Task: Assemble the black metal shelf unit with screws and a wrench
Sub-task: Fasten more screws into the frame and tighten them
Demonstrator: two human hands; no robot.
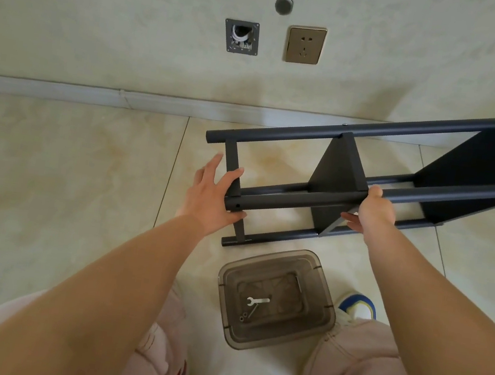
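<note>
Both bare arms reached forward and away from the body, almost straight, with the forearms a little apart. The left hand [213, 195] was at the end of a tube of the black shelf unit [369, 172]; its thumb lay under the tube and its fingers were spread and nearly straight over a crossbar. The right hand [372, 209] gripped the same tube further along, with the thumb on top and the fingers curled under it. Both knees were bent below the arms.

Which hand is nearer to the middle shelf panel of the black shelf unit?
Right. The right hand grips the tube right beside the middle shelf panel; the left hand holds the tube's far end, away from it.
</note>
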